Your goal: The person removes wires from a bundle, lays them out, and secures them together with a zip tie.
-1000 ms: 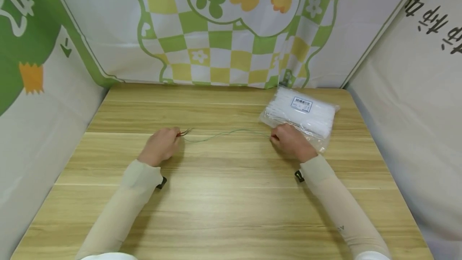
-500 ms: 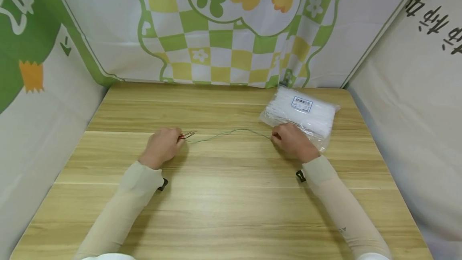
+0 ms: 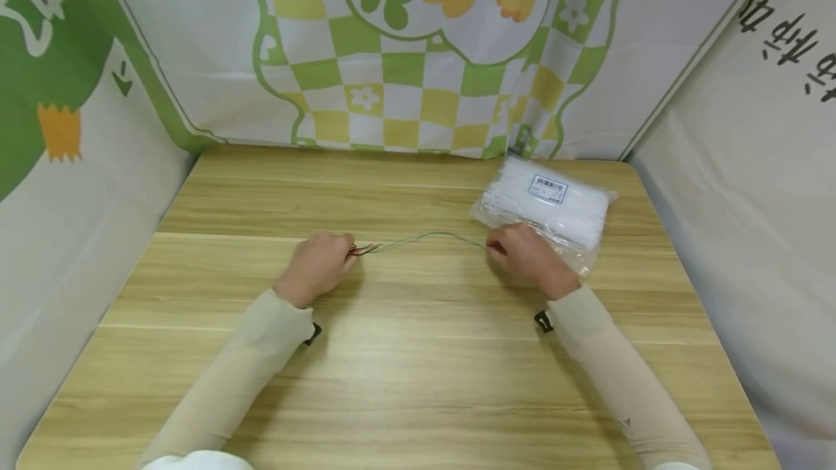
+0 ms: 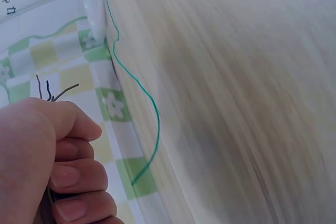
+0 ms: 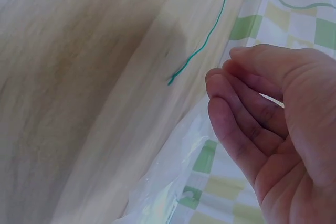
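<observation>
My left hand grips a small bundle of thin wires. Their dark and reddish ends poke out past the thumb side, and the rest is hidden in the curled fingers. A single green wire lies in a wavy line on the table between both hands. In the left wrist view its near end is apart from the left fingers. My right hand is loosely curled with nothing between thumb and fingertips. The green wire's other end lies just beyond those fingertips in the right wrist view.
A clear plastic bag of thin white strips, with a barcode label, lies at the back right, partly behind the right hand. Printed curtains close off the back and sides of the wooden table.
My left hand has moved to the right with the bundle, whose ends now overlap the green wire in the head view. The right hand and the bag have stayed nearly in place.
</observation>
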`<move>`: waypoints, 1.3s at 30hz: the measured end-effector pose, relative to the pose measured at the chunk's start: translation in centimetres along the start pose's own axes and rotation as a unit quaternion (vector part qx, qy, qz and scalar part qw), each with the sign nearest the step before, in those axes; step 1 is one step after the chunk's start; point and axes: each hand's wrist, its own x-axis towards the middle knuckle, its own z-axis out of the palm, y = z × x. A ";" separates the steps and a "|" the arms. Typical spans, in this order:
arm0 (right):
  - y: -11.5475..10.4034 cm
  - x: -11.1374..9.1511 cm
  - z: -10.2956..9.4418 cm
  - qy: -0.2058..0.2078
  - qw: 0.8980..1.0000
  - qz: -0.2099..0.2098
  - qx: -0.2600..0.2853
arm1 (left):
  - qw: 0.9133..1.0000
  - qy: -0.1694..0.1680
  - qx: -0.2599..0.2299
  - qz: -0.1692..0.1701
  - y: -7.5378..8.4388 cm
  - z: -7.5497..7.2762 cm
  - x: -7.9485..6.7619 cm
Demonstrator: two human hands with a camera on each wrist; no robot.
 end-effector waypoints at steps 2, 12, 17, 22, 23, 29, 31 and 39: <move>-0.3 0.0 -0.1 0.006 1.000 -0.008 0.003 | 1.000 0.000 0.001 0.003 0.4 0.1 0.1; -1.9 0.3 -0.2 0.022 0.999 -0.037 0.007 | 1.000 -0.009 -0.001 0.022 2.2 0.4 0.8; -3.0 0.6 -0.4 0.024 0.998 -0.065 0.007 | 1.000 -0.019 0.000 0.025 3.1 0.5 1.2; -3.4 0.8 -0.3 0.020 0.997 -0.075 0.009 | 0.999 -0.026 0.000 0.029 4.2 0.9 1.7; -3.5 0.8 -0.3 0.017 0.997 -0.075 0.009 | 0.999 -0.027 0.000 0.030 4.4 1.0 1.8; -4.1 0.7 -0.3 0.008 0.997 -0.077 0.001 | 0.999 -0.034 0.007 0.038 5.7 1.5 2.4; -4.2 0.6 -0.3 0.009 0.997 -0.079 -0.003 | 0.998 -0.038 0.007 0.040 6.1 1.6 2.5; -4.7 0.7 0.1 0.013 0.995 -0.096 -0.005 | 0.998 -0.056 0.005 0.039 7.3 2.4 3.3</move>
